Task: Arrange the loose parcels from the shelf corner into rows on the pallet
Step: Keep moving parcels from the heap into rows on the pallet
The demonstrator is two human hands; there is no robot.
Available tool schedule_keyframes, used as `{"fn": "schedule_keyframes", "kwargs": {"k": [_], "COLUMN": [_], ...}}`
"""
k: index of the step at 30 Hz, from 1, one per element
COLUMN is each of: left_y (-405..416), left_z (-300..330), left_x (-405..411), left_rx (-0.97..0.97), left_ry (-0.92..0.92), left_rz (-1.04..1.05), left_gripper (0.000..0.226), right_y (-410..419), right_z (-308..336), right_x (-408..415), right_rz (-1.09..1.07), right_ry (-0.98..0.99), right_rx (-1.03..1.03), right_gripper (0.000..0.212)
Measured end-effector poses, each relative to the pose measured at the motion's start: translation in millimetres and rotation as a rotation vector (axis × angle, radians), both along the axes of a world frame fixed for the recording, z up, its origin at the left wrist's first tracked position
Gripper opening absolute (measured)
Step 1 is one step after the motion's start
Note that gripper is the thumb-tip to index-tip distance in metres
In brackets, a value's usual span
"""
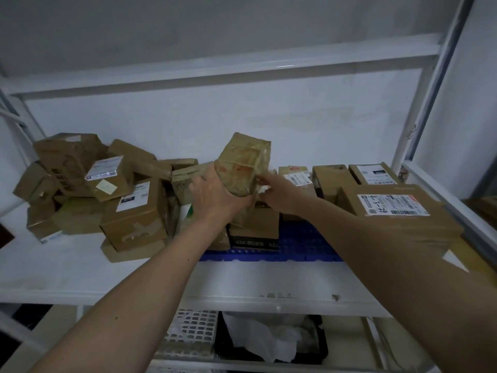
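Note:
A tape-wrapped brown parcel [244, 162] stands tilted on end above the shelf's middle. My left hand [215, 196] grips its lower left side from beneath. My right hand [277, 193] holds its lower right edge with the thumb against it. Below them lies a blue plastic pallet [306, 243] with several cardboard parcels on it: a dark-bottomed box [255, 232] under my hands, labelled boxes [297, 177] along the back, and a large labelled box [398, 211] at the right. A loose heap of parcels [88, 189] fills the left shelf corner.
The white shelf board [80, 275] runs in front of the pallet, with a white upright post [414, 111] at the right and a shelf rail [215, 68] overhead. Below, a white slotted crate [188, 335] and a black bin with white plastic [269, 337] sit on the lower level.

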State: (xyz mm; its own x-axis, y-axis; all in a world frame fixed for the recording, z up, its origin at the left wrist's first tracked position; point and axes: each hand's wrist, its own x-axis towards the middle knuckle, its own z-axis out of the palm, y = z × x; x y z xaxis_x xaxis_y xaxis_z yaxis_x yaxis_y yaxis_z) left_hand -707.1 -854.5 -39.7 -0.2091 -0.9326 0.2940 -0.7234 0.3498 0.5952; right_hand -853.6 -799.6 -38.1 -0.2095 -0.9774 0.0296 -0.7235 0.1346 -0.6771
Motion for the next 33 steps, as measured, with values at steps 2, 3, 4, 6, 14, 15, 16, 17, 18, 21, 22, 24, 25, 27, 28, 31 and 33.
{"fn": "schedule_keyframes", "kwargs": {"k": [2, 3, 4, 6, 14, 15, 16, 17, 18, 21, 22, 24, 25, 27, 28, 31, 33], "left_y": [-17, -26, -35, -54, -116, -122, -128, -133, -138, -149, -151, -154, -155, -158, -158, -157, -155], "left_z": [-1, -2, -2, -4, -19, -20, -22, -23, -23, -21, -19, -15, -15, -19, -21, -20, -15], "left_x": [4, 6, 7, 10, 11, 10, 9, 8, 7, 5, 5, 6, 7, 11, 14, 19, 21], "left_rx": [0.003, 0.006, 0.012, 0.024, 0.025, 0.027, 0.030, 0.039, 0.054, 0.084, 0.088, 0.116, 0.136, 0.175, 0.183, 0.157, 0.157], "left_ry": [0.016, 0.026, 0.036, 0.062, 0.087, 0.077, 0.063, 0.049, 0.039, -0.012, -0.044, -0.078, -0.082, -0.100, -0.116, -0.175, -0.194], "left_rz": [0.068, 0.096, 0.118, 0.141, 0.118, 0.110, 0.098, 0.081, 0.061, 0.027, 0.031, 0.026, 0.009, -0.039, -0.061, -0.087, -0.113], "left_gripper": [0.117, 0.116, 0.115, 0.111, 0.092, 0.092, 0.093, 0.093, 0.092, 0.098, 0.101, 0.104, 0.104, 0.107, 0.108, 0.109, 0.104], "right_y": [-17, -25, -33, -49, -99, -106, -111, -115, -119, -125, -126, -129, -129, -128, -128, -128, -127], "right_z": [-2, -3, -5, -9, -24, -24, -25, -26, -26, -25, -23, -17, -15, -12, -12, -16, -15], "right_x": [14, 22, 30, 43, 60, 59, 59, 59, 60, 63, 63, 62, 62, 63, 64, 70, 73], "right_rz": [0.034, 0.041, 0.040, 0.037, -0.058, -0.058, -0.062, -0.070, -0.083, -0.128, -0.140, -0.168, -0.188, -0.209, -0.208, -0.219, -0.242], "right_ry": [-0.012, -0.009, -0.010, -0.024, -0.143, -0.144, -0.152, -0.169, -0.181, -0.173, -0.160, -0.135, -0.126, -0.102, -0.086, -0.046, -0.022], "right_rx": [0.022, 0.030, 0.039, 0.053, 0.031, 0.071, 0.106, 0.124, 0.127, 0.111, 0.100, 0.061, 0.043, 0.031, 0.036, 0.033, 0.017], "right_gripper": [0.050, 0.049, 0.050, 0.053, 0.062, 0.066, 0.071, 0.075, 0.078, 0.079, 0.076, 0.064, 0.057, 0.049, 0.047, 0.045, 0.043]}}
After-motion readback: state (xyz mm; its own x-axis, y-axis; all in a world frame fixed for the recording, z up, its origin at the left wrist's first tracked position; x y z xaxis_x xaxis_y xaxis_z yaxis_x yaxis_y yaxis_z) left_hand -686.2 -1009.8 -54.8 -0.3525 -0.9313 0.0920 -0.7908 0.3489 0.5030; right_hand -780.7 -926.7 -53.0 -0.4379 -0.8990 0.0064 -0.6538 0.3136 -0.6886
